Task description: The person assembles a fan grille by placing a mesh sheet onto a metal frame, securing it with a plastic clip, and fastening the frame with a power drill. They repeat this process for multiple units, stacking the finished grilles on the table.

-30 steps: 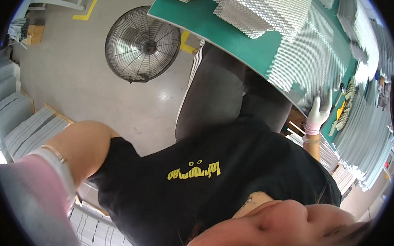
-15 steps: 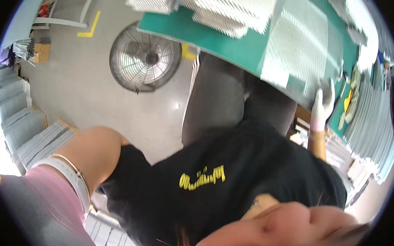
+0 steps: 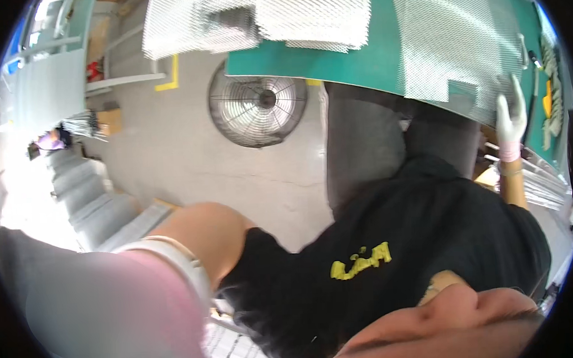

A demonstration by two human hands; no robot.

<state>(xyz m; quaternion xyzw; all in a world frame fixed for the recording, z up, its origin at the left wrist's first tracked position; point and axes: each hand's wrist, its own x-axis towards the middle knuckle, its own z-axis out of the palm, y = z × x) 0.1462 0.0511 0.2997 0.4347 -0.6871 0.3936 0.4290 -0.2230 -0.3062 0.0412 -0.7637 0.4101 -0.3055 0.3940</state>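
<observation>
My left hand (image 3: pixel 107 308), in a grey glove with a pink cuff, is raised very close to the lens at the lower left. It is blurred and its fingers cannot be made out. A white band circles that wrist. On the right, my right hand (image 3: pixel 511 121) wears a white glove with a pink cuff. Its thumb and fingers are stretched apart at the near corner of a silvery mesh sheet (image 3: pixel 443 38). The sheet lies flat on a green table (image 3: pixel 333 65) and has a rectangular notch along its near edge.
Stacked mesh sheets (image 3: pixel 311 15) lie at the far left of the table, overhanging its edge. A round floor fan (image 3: pixel 267 99) stands beyond the table's left end. Yellow-handled tool (image 3: pixel 547 100) and pale rope-like bundle (image 3: pixel 556 106) lie far right. Grey stacks (image 3: pixel 99 216) fill the left side.
The view has swung, so the table, fan and right hand sit further right in the picture. More of the mesh stacks shows. My right hand stays by the sheet's corner.
</observation>
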